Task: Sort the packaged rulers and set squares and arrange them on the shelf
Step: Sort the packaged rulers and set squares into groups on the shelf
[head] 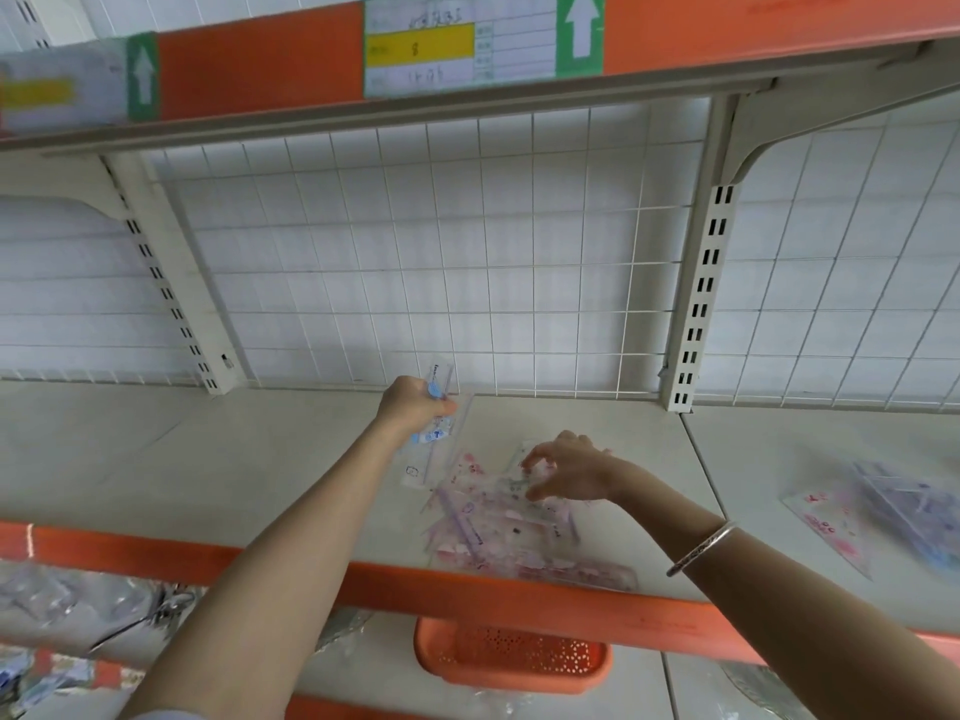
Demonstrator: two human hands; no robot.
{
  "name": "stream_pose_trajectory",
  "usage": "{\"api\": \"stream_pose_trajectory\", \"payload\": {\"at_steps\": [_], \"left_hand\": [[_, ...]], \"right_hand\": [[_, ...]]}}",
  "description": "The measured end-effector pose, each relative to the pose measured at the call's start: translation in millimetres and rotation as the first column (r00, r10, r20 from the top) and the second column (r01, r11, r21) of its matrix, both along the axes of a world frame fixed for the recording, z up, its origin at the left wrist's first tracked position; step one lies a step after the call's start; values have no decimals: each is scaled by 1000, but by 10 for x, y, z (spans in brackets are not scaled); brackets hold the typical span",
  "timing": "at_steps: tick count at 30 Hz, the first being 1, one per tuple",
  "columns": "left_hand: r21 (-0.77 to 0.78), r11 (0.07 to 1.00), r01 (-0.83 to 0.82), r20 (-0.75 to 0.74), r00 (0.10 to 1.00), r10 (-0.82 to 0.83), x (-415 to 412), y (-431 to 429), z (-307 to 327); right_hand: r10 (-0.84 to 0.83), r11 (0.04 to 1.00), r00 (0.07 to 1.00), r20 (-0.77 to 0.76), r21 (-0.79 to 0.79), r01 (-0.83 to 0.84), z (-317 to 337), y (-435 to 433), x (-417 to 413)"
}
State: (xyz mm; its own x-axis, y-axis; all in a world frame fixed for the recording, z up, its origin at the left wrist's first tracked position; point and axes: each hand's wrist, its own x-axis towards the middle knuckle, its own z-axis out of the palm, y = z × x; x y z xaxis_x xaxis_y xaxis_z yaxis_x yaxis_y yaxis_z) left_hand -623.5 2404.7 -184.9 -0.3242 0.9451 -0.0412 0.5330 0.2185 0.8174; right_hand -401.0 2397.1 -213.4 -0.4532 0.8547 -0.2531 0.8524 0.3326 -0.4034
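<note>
The left hand (415,407) grips a ruler packet (431,454) near the back grid (415,252). The right hand (569,472) pinches the pile of packets (493,527) beside the orange front edge (467,589) (the shelf (208,459) stretches leftward). The label (421,46) above shows 8.

A cream shelf (291,459) with an orange front edge (519,600) is carrying the goods. A loose heap of packets (498,527), printed in pink and purple, is lying near the middle, its front end reaching the orange edge. Just behind the heap, to the left, a clear packet (415,472) is touching the board with its lower end. A seam is dividing this board from the neighbouring board (779,449) on the right. There a second pile (893,506) of triangular packets is resting, well apart from the heap.
</note>
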Motion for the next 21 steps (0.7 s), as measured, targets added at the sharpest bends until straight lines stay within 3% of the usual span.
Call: {"api": "stream_pose_trajectory", "payload": {"at_steps": [15, 21], "left_hand": [[11, 999, 35, 33, 999, -36, 153, -18, -78], [-9, 998, 59, 38, 998, -59, 170, -8, -117]], "right_hand": [[72, 996, 992, 100, 48, -77, 109, -170, -67], [41, 999, 994, 99, -33, -38, 63, -185, -67]]}}
